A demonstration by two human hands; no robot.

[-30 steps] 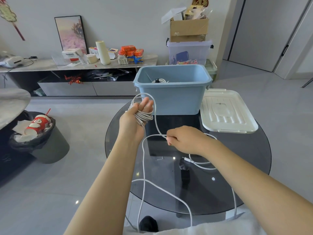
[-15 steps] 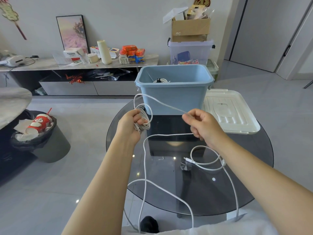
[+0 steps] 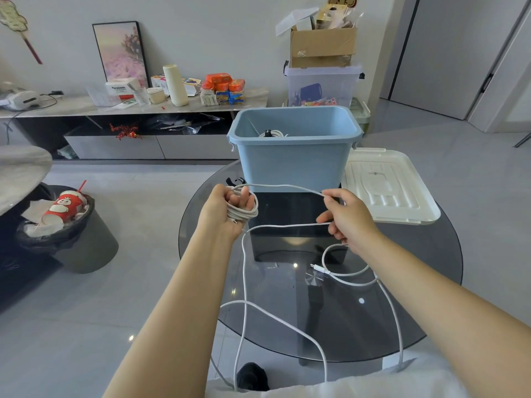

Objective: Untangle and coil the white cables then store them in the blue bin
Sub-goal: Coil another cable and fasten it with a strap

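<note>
Since a half-second ago the right hand (image 3: 349, 218) is drawing farther to the right, pulling a strand of the white cable (image 3: 244, 282) taut across the front of the blue bin (image 3: 293, 162); the left hand (image 3: 227, 208) is staying near the table's left edge with the coil around it.

Left hand is gripping the coil — several turns wound round the palm, the count of turns too bunched to make out, one small plug tip poking out below. Right hand is pinching the cable between thumb and fingers; the lower strand is passing behind its fingers, so how it is held there is unclear. Slack is hanging off the near edge of the glass table (image 3: 431, 311) and getting cut off at the frame's bottom behind a white shirt; one connector end is lying on the glass near the middle.

One blue bin is standing at the table's far edge, and inside it one coiled white cable is peeking over the rim, mostly hidden by the wall. One white lid (image 3: 385, 188) is lying flat at the far right edge, just beside the bin; two hands, two bare forearms showing.
</note>
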